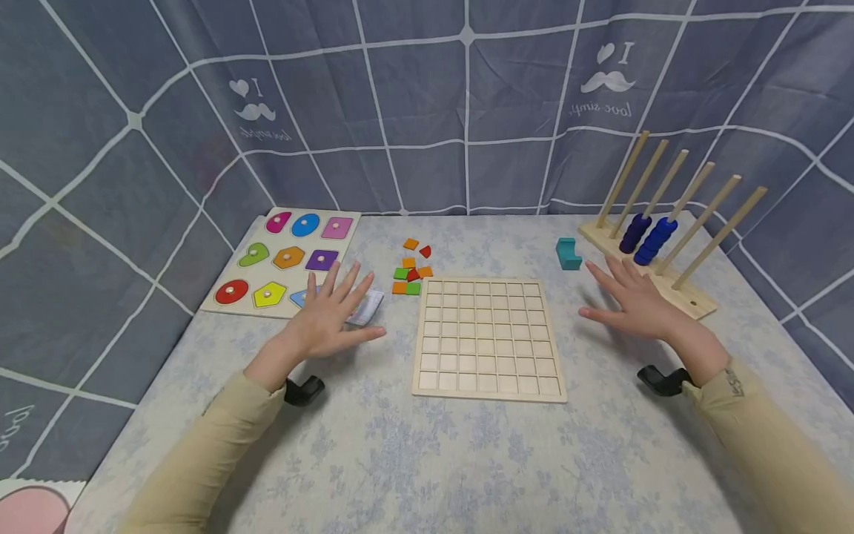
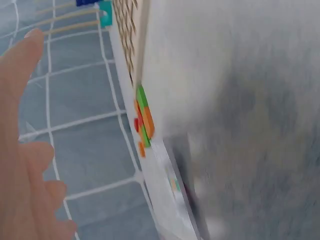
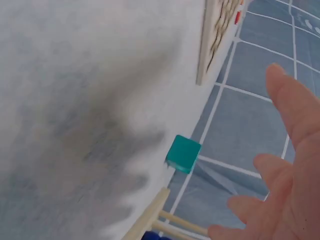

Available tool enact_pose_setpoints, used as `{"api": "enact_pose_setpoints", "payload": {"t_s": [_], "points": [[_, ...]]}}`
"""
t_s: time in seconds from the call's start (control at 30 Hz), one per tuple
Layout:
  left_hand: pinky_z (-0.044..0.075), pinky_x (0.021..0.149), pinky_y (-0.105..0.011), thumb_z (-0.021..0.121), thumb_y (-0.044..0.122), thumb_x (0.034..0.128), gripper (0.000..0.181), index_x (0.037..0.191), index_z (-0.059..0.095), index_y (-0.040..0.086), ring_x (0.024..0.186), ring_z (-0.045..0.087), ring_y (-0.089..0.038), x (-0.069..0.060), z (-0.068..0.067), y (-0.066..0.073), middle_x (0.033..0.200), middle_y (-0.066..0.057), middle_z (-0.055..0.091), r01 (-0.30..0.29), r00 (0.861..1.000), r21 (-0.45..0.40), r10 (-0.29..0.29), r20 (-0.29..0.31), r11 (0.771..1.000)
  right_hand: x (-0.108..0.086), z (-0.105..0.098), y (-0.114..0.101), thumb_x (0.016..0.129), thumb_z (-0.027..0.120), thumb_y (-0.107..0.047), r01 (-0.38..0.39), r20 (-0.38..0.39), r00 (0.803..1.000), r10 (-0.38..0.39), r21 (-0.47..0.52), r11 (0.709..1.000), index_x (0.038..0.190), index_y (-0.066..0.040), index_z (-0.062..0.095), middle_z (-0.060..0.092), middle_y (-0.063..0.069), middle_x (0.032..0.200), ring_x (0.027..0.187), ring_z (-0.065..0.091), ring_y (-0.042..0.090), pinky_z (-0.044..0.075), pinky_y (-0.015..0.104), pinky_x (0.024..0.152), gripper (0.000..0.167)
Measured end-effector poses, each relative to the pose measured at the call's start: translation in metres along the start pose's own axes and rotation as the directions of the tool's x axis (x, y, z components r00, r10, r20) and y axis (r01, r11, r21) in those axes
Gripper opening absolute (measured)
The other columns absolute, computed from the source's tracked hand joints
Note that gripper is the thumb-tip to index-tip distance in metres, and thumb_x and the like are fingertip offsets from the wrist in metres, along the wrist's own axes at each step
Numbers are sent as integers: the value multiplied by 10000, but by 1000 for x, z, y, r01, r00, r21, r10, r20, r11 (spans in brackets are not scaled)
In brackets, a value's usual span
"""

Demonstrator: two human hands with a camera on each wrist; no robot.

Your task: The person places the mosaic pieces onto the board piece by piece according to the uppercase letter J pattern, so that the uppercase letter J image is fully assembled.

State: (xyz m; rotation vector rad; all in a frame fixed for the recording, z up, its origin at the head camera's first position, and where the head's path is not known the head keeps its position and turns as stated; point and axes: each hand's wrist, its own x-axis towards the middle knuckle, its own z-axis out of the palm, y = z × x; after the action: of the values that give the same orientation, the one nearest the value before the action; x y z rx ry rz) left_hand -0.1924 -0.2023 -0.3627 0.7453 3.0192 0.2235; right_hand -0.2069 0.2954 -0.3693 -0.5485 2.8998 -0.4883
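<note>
The left hand (image 1: 327,315), fingers spread and holding nothing, hovers by the lower right corner of the shape puzzle board (image 1: 213,302) and a small pale packet (image 1: 367,307). Between the two hands lies a wooden grid board (image 1: 489,397). Over the table near the peg stand (image 1: 687,297), the right hand (image 1: 634,300) is spread too, with nothing in it. A teal block (image 1: 568,254) lies just beyond its fingertips. In the right wrist view the teal block (image 3: 183,154) sits apart from the right hand (image 3: 285,185). The left wrist view shows the left hand (image 2: 25,145) touching nothing.
Several small orange, green and red pieces (image 1: 413,288) lie at the grid board's upper left corner. Dark blue rings (image 1: 635,233) and blue rings (image 1: 656,242) sit on two pegs of the stand. A grey curtain (image 1: 427,111) hangs behind the table. Something pink (image 1: 33,510) shows at lower left.
</note>
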Motion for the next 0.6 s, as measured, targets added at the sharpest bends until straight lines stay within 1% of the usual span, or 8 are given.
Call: {"api": "enact_pose_setpoints", "payload": {"t_s": [0.1,0.2,0.27,0.37,0.43,0.47,0.53,0.6], "points": [[-97,1076,-670,470,681,847,918,1527,91,195,1407,-141,-323,-7,1,10,1575,-54,-18,-68,997,-55,66,-42,996,6,-2,-3,911,568,-473,20,15,1000,-21,70,997,1523,-112,53,-105,260,1523,1361,-149,460,19,735,1035,878],[-67,1102,-641,499,638,863,897,1524,120,164,1416,-124,-280,-14,3,24,1575,-39,13,-150,986,-123,139,-95,981,15,-4,-10,920,566,-451,34,20,999,-37,140,989,1523,-104,67,-88,251,1529,1377,-120,438,51,723,1047,856],[-35,1121,-618,514,597,879,872,1522,133,148,1422,-96,-267,-18,8,32,1573,-38,41,-208,973,-169,188,-131,963,23,-4,-16,926,564,-434,47,5,999,-49,177,983,1520,-88,89,-38,254,1534,1389,-69,433,80,701,1063,835],[-20,1148,-561,536,520,907,819,1520,140,148,1428,-68,-246,-24,17,44,1570,-26,73,-277,956,-272,237,-170,922,36,-3,-28,924,569,-432,68,-24,998,-64,214,975,1509,-51,136,80,250,1532,1392,64,428,163,651,1083,822],[11,1160,-533,548,468,921,784,1518,156,145,1432,-32,-230,-26,25,50,1567,-16,102,-299,951,-345,249,-183,890,45,-1,-38,924,570,-429,78,-40,997,-71,236,969,1501,-28,158,147,248,1521,1377,147,431,222,623,1081,814],[23,1167,-511,556,446,924,770,1516,167,144,1433,-12,-220,-27,29,52,1564,-9,117,-299,952,-385,245,-184,873,50,0,-43,924,570,-430,82,-44,996,-73,251,964,1500,-26,164,168,241,1519,1369,178,430,249,610,1076,812],[76,1174,-478,568,412,928,744,1510,200,130,1433,32,-190,-29,38,55,1560,9,144,-283,958,-459,225,-179,842,59,2,-53,927,572,-417,89,-60,995,-75,297,951,1496,-32,190,201,222,1515,1353,229,423,300,583,1065,787],[130,1170,-468,582,393,925,728,1499,241,103,1428,87,-168,-29,45,57,1555,-3,177,-260,965,-519,201,-168,814,68,5,-62,931,575,-393,105,-84,993,-80,353,930,1491,-38,220,232,208,1509,1348,256,406,333,555,1056,753]]}}
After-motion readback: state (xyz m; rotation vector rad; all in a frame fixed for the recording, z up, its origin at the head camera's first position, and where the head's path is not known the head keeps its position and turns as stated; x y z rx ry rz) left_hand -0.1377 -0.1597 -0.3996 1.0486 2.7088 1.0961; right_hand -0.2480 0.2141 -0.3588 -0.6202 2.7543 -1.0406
